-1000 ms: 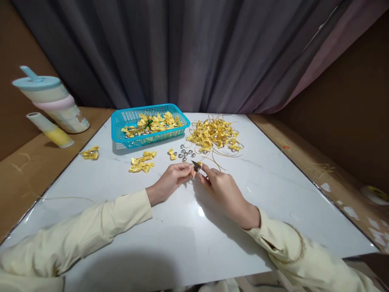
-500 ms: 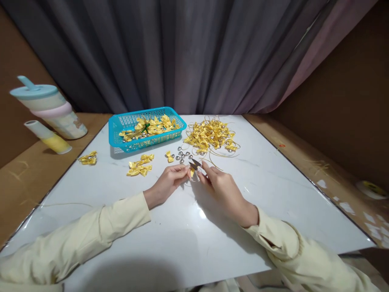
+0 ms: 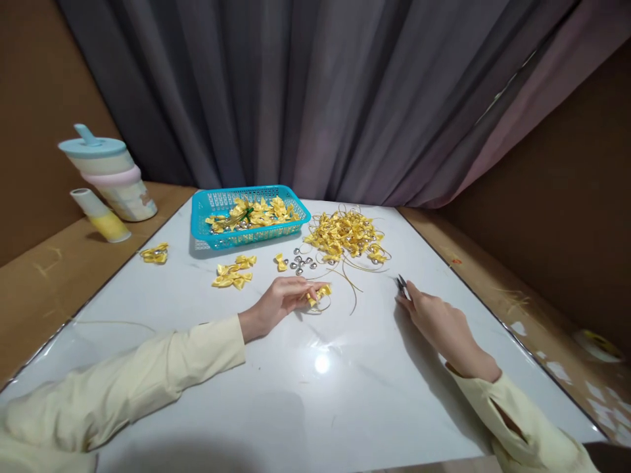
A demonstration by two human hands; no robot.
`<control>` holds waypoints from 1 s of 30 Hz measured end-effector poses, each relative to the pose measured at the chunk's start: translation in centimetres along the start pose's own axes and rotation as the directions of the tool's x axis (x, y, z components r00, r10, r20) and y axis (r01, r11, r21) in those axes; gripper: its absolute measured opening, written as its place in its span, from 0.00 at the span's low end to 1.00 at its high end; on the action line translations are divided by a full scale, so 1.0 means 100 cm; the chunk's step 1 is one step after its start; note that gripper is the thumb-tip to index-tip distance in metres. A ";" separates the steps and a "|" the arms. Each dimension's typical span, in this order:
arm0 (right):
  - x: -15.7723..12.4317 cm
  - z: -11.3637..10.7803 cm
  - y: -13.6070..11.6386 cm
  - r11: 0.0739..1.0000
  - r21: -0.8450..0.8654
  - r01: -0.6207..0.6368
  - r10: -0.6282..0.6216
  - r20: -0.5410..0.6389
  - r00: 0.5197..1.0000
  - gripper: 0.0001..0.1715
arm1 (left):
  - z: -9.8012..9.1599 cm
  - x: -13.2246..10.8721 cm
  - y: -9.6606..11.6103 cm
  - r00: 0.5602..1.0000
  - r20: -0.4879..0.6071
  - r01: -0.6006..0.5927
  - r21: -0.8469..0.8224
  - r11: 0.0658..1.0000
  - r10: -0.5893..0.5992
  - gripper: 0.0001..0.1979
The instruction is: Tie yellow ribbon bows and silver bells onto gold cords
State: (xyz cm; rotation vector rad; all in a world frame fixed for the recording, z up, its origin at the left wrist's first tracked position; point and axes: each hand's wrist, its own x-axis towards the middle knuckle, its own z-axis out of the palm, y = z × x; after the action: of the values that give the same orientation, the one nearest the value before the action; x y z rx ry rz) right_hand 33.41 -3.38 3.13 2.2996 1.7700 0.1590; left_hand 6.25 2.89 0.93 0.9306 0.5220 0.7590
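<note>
Pinched in the fingers of my left hand (image 3: 280, 302) is a yellow ribbon bow (image 3: 321, 292) with a thin cord looping below it. My right hand (image 3: 441, 322), well off to the right, grips small dark-bladed scissors (image 3: 402, 285), blades pointing away from me; the handle is hidden in my palm. Silver bells (image 3: 299, 263) lie just beyond my left hand, beside a single yellow bow (image 3: 280, 262). Loose cut cords (image 3: 351, 279) rest between my two hands. Behind them is a heap of yellow bows with cords and silver bells (image 3: 344, 233).
A blue plastic basket (image 3: 201, 233) with bows and green-tied cords stands at the back. Several bows (image 3: 233, 274) lie left of centre, a small bundle (image 3: 154, 253) farther left. A lidded tumbler (image 3: 116, 177) and a yellow-white spool (image 3: 102, 217) stand beyond the table's left edge.
My right hand has moved away to the right with the scissors, which were at the bow's cord. A cut cord now lies on the table. My left hand still holds the bow.
</note>
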 end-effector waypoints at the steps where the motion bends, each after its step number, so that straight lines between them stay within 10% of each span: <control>1: -0.002 0.003 0.003 1.000 -0.010 0.005 -0.005 -0.018 1.000 0.17 | 0.000 0.000 0.000 1.000 0.013 -0.006 0.017 1.000 0.006 0.08; 4: -0.008 0.002 0.002 0.999 -0.025 0.021 -0.026 -0.214 0.976 0.21 | 0.001 -0.001 0.001 0.999 0.041 -0.004 0.074 0.997 0.001 0.08; 7: -0.013 -0.010 -0.016 0.928 0.194 0.319 -0.218 -0.410 0.886 0.22 | 0.003 -0.004 0.002 0.996 0.086 0.014 0.172 0.985 -0.029 0.09; 10: -0.014 -0.021 -0.046 0.549 0.420 0.723 -0.522 -0.503 0.689 0.24 | 0.008 -0.010 0.007 0.988 0.152 -0.027 0.325 0.945 -0.024 0.10; 13: -0.011 -0.025 -0.073 0.317 0.420 0.850 -0.600 -0.605 0.523 0.14 | 0.011 -0.016 0.014 0.981 0.183 -0.024 0.427 0.904 -0.061 0.11; 18: -0.003 -0.026 -0.085 0.262 0.327 0.908 -0.606 -0.676 0.418 0.11 | 0.006 -0.014 0.031 0.972 0.117 0.200 0.038 0.979 -0.203 0.12; 24: -0.002 -0.040 -0.080 0.180 0.344 0.922 -0.621 -0.687 0.378 0.09 | -0.007 -0.002 0.047 0.899 0.026 0.439 -0.012 0.899 -0.438 0.21; 27: -0.004 -0.057 -0.078 0.168 0.404 0.899 -0.589 -0.691 0.420 0.07 | -0.009 -0.002 0.059 0.958 -0.133 0.286 0.388 0.876 -0.254 0.20; 30: -0.005 -0.074 -0.078 0.170 0.502 0.848 -0.608 -0.624 0.491 0.04 | 0.002 -0.011 0.079 0.992 -0.119 0.067 0.774 0.630 0.041 0.16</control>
State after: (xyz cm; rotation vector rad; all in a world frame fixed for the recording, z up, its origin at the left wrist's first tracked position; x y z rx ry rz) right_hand 24.25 -1.11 8.31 1.3423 3.4554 -0.6394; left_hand 2.95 4.92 7.90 1.6989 1.0168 0.5646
